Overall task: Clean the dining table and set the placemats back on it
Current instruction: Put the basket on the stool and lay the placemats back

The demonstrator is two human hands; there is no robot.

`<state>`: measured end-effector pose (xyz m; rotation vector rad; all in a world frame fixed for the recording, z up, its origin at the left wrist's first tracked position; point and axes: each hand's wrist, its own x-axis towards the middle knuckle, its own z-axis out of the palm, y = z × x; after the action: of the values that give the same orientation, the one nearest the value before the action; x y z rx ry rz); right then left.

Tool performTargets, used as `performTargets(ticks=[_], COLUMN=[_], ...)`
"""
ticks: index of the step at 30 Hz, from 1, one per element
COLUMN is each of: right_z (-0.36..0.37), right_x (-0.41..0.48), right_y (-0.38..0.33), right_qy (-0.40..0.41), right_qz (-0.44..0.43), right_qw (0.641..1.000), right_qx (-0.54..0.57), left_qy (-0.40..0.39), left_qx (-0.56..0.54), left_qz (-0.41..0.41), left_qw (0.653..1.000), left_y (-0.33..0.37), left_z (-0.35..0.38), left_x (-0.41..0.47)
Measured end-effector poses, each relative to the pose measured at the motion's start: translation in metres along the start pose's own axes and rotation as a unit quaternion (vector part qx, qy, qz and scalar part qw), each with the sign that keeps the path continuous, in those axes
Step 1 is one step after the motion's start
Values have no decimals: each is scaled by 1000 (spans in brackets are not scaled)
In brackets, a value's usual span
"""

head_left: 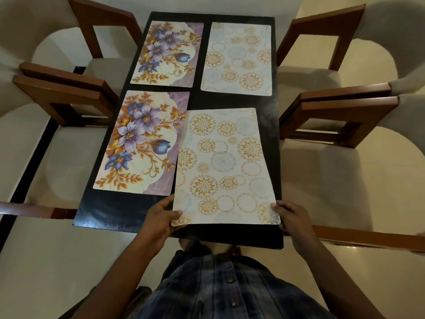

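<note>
The gold-circle placemat (224,166) is held by its two near corners.
The left hand (161,217) pinches the near-left corner, the right hand (291,217) the near-right, thumbs on top; the mat reaches away over the black dining table (110,210), just beside a floral placemat (140,143).

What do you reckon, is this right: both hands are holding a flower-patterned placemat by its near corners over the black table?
Not quite. The head view shows the left hand and right hand holding a gold-circle-patterned placemat, not a flower-patterned one, by its near corners over the black table.
</note>
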<state>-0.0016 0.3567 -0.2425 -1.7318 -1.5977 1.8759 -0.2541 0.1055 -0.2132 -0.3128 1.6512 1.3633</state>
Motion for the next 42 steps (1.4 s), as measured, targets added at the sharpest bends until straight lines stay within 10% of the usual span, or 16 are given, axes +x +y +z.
performTargets(ticks=[13,27,42], right_z=[-19,22,28], right_x=[1,44,49], right_y=[-12,2,3], right_qy=[64,135,171], right_qz=[-104,-45,-1], right_qw=[992,988,981], right_qx=[29,-53,-92], left_qy=[-42,50,94], left_qx=[39,250,226], left_qz=[56,89,90], left_qw=[997,963,965], left_y=[19,22,16], left_z=[34,19,10], left_x=[20,85,105])
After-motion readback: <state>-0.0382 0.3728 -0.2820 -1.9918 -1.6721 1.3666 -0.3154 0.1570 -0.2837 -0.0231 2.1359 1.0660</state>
